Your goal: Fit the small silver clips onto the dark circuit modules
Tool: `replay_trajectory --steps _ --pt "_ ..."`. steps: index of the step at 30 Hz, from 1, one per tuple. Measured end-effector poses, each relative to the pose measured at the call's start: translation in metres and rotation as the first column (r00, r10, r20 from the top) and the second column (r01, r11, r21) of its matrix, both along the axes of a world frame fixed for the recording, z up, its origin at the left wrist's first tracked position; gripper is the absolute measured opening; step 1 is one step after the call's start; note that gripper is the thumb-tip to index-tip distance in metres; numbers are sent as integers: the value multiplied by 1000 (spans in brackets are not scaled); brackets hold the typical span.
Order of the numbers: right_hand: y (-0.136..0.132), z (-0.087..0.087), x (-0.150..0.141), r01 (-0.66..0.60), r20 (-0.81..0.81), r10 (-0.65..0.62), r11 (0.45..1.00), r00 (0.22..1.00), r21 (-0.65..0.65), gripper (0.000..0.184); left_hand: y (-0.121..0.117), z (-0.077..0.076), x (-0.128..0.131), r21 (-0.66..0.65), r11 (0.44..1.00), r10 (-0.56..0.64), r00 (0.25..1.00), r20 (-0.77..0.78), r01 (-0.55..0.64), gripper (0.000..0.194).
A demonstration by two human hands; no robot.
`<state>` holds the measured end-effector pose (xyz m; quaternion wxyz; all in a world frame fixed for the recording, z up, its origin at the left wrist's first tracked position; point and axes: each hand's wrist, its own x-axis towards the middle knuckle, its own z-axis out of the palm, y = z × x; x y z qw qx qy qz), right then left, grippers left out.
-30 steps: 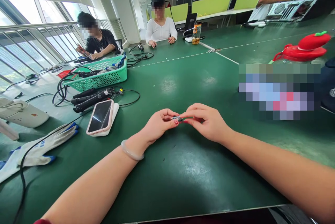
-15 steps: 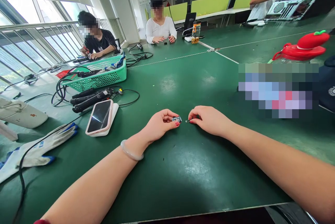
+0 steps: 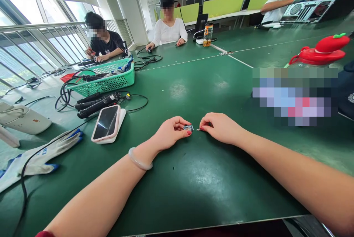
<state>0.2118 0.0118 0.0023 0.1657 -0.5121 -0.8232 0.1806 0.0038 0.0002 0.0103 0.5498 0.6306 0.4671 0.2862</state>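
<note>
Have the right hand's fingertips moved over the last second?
Yes: the fingertips of the right hand have drawn back rightward, farther from the unmoved, pink-rimmed smartphone.

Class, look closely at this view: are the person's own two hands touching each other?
No, a gap showing the green table separates the left hand from the right hand.

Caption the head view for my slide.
Left hand pinching a small board-like part, right hand a tiny piece, held apart over a green table.
</note>
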Motion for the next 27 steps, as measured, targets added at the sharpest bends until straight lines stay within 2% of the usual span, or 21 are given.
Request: replay_trajectory --steps 6,14,21,27 --pt "2 -2 -2 35 -26 -35 999 999 0 15 1 -1 0 0 1000 -17 1000 -1 17 27" --pt "-2 1 -5 78 13 -77 995 997 -60 19 0 -1 -1 -5 1000 -11 1000 -15 11 28" --pt "0 2 -5 178 -15 -181 976 983 -127 15 -1 0 0 -11 1000 -16 1000 -21 15 25" --pt "-8 5 -8 38 -18 -38 999 999 -28 20 -1 1 0 -3 1000 -10 1000 -19 10 25"
